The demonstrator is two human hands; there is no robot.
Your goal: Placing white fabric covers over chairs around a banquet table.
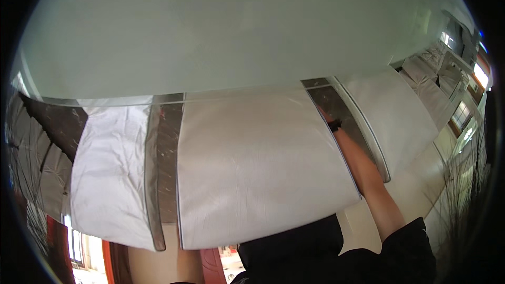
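Note:
A chair with a pale, padded back [252,168] and dark piping stands directly in front of me. My right arm reaches past its right side, with a black band on the wrist. Only a small part of my right hand [323,113] shows beside the chair back, close to the table's edge. Its fingers are hidden, so I cannot tell what they touch. At the bottom, a bit of my left arm shows below the chair back's left edge; the left hand is hidden.
A pale green, glossy tabletop [236,31] spans the upper view. Another chair [110,173], with a shiny, wrinkled back, stands left; a further pale chair [389,110] stands right. Dark marbled surface [168,152] shows between chairs. Thin dark stems [460,173] rise at the far right.

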